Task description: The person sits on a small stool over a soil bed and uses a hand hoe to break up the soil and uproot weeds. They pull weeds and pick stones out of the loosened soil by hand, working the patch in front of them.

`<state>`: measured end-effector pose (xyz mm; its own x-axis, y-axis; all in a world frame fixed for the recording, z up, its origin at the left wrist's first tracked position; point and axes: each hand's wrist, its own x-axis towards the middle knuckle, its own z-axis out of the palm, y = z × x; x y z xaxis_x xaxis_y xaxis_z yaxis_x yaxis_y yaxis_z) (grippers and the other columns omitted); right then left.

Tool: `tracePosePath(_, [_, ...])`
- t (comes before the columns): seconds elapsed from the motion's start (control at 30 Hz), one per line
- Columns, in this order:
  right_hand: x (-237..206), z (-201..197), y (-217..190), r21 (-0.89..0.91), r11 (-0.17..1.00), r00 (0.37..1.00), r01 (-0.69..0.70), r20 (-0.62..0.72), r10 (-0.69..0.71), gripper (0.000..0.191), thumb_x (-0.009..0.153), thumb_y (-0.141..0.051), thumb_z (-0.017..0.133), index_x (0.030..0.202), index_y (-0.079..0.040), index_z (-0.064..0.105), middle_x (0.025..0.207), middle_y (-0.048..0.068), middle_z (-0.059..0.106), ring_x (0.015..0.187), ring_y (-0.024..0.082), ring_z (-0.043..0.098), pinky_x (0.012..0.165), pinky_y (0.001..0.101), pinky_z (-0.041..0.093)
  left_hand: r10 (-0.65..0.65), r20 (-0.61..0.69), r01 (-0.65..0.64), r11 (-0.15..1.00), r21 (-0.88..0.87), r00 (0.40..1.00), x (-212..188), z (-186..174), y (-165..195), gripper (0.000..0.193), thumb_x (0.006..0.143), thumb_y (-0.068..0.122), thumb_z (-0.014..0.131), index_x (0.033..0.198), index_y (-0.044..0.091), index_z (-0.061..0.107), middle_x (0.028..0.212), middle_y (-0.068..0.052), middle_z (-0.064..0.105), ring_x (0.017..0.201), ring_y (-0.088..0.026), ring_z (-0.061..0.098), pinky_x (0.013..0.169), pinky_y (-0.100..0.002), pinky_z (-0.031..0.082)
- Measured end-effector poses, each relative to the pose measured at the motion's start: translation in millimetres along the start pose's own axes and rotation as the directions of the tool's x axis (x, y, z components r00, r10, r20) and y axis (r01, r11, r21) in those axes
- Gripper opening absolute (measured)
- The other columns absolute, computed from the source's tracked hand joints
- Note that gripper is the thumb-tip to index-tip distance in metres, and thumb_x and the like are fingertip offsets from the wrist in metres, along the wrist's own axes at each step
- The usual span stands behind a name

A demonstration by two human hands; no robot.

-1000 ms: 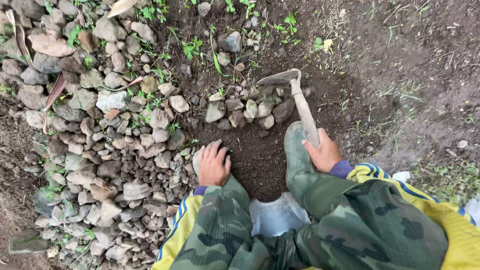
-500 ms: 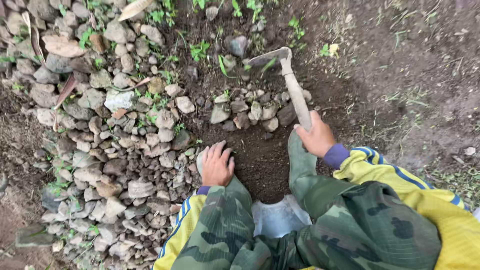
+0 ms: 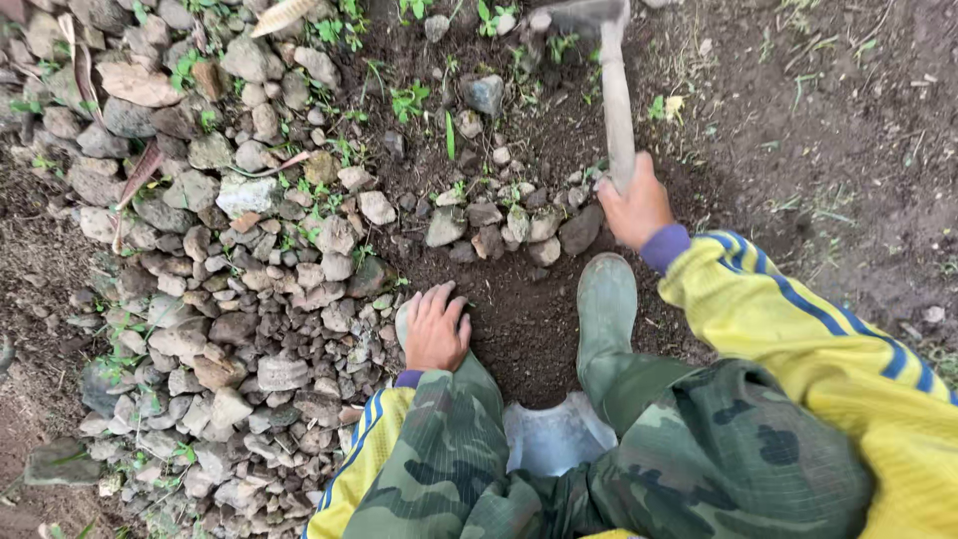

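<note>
Our right hand (image 3: 637,208) is closed around the wooden handle of a hoe (image 3: 617,95), its blade (partly cut off at the top edge) up in dark soil (image 3: 519,309). Our left hand (image 3: 435,329) rests on the left knee, fingers curled, gripping nothing. A green boot (image 3: 605,309) stands between them; piled stones (image 3: 230,289) lie left.

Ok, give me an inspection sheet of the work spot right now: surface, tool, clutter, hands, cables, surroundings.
Surface: dark loose soil, dug patch between the knees.
Job's things: hoe, wooden handle, blade at top edge.
Clutter: stone pile left; row of stones across the patch; dry leaves.
Grips: right hand closed on hoe handle; left hand resting on the left boot toe.
Cables: nothing seen.
Surroundings: green rubber boot, small weeds, bare earth right.
</note>
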<state>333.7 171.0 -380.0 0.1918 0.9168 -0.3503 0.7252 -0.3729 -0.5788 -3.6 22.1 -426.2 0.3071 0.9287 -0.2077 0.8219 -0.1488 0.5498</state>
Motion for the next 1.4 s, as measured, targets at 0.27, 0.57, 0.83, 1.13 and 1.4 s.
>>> tracePosePath(0.27, [-13,-7,-12,0.251,0.944,0.976,-0.215,0.028,0.214,0.042,0.097,-0.031,0.067,0.122,-0.002,0.047,0.09,0.026,0.067,0.076,0.042,0.07,0.066,0.0508,0.055,0.008,-0.001,-0.008,1.0,-0.001,1.0,-5,4,-7,0.032,0.091,0.026,0.065,0.119,0.011,0.068,0.14,-0.012,0.058,0.134,-0.032,0.05,0.119,-0.052,0.031])
tracePosePath(0.57, [-25,19,14,-0.067,0.994,0.989,-0.083,0.119,0.091,0.046,0.091,-0.027,0.072,0.119,-0.001,0.046,0.098,0.032,0.069,0.095,0.053,0.066,0.081,0.0565,0.053,0.011,0.015,-0.011,1.0,0.029,1.0,2,1,-4,0.034,0.087,0.027,0.066,0.117,0.01,0.068,0.14,-0.012,0.058,0.134,-0.033,0.05,0.117,-0.052,0.03])
tracePosePath(0.83, [-24,-3,-14,0.187,0.975,0.993,0.121,-0.023,-0.119,0.04,0.098,-0.029,0.071,0.123,-0.003,0.054,0.103,0.018,0.073,0.093,0.029,0.074,0.079,0.0422,0.057,0.008,-0.015,-0.008,1.0,-0.012,1.0,-5,7,-11,0.032,0.09,0.026,0.066,0.118,0.01,0.067,0.14,-0.012,0.058,0.135,-0.032,0.05,0.118,-0.052,0.031])
tracePosePath(1.13, [-20,31,-1,-0.044,0.919,0.916,0.393,0.101,-0.387,0.049,0.089,-0.025,0.072,0.124,0.0,0.048,0.103,0.035,0.064,0.096,0.054,0.065,0.078,0.0549,0.052,0.016,-0.009,-0.016,1.0,-0.002,1.0,0,-1,-5,0.033,0.089,0.026,0.066,0.118,0.01,0.068,0.139,-0.013,0.058,0.134,-0.033,0.049,0.119,-0.053,0.03])
tracePosePath(1.4, [-61,-9,7,-0.083,0.996,0.959,0.04,0.283,-0.015,0.042,0.089,-0.038,0.069,0.111,-0.005,0.054,0.087,0.026,0.07,0.083,0.045,0.073,0.074,0.0531,0.056,0.002,0.008,-0.002,1.0,-0.021,1.0,-4,5,-11,0.033,0.09,0.026,0.065,0.118,0.01,0.068,0.139,-0.013,0.058,0.134,-0.033,0.049,0.118,-0.051,0.03])
